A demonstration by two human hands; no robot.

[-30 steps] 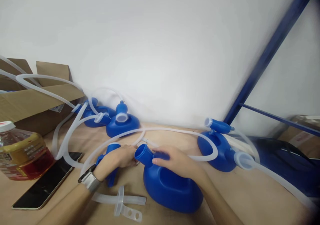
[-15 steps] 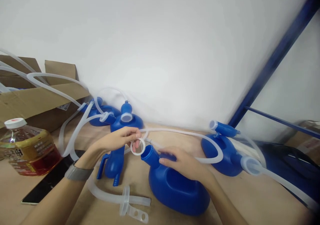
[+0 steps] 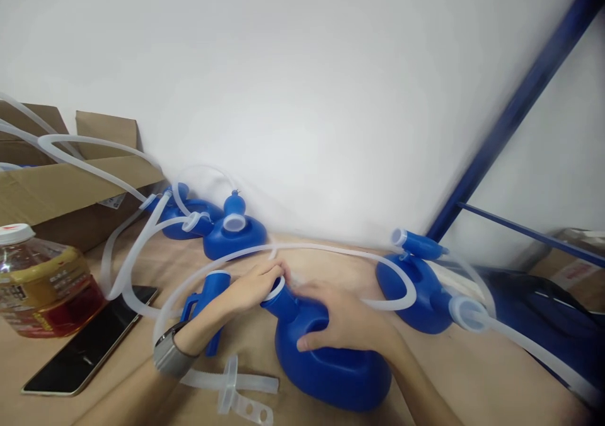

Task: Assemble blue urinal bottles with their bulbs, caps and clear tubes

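A blue urinal bottle (image 3: 331, 379) lies on its side, its open neck pointing up and to the left. My left hand (image 3: 262, 281) has its fingers closed on a white ring (image 3: 280, 285) at the mouth of that neck; the fingers hide part of the ring. Across the bottle's upper side, behind the neck, my right hand (image 3: 338, 319) is wrapped around its body with the thumb toward me. Below my left wrist stands a blue handled funnel piece (image 3: 215, 282) with a white rim. A clear hose end with a strapped cap (image 3: 229, 385) lies in front of the bottle.
More blue bottles (image 3: 236, 240) with hoses stand along the wall, and another bottle (image 3: 416, 293) is at the right. A phone (image 3: 89, 344), a drink bottle (image 3: 47, 281) and a cardboard box (image 3: 75, 186) occupy the left. A blue metal frame (image 3: 510, 111) rises at the right.
My left hand has brought the white ring right and down onto the bottle's mouth. My right hand's thumb has moved lower on the bottle, and the view has shifted slightly.
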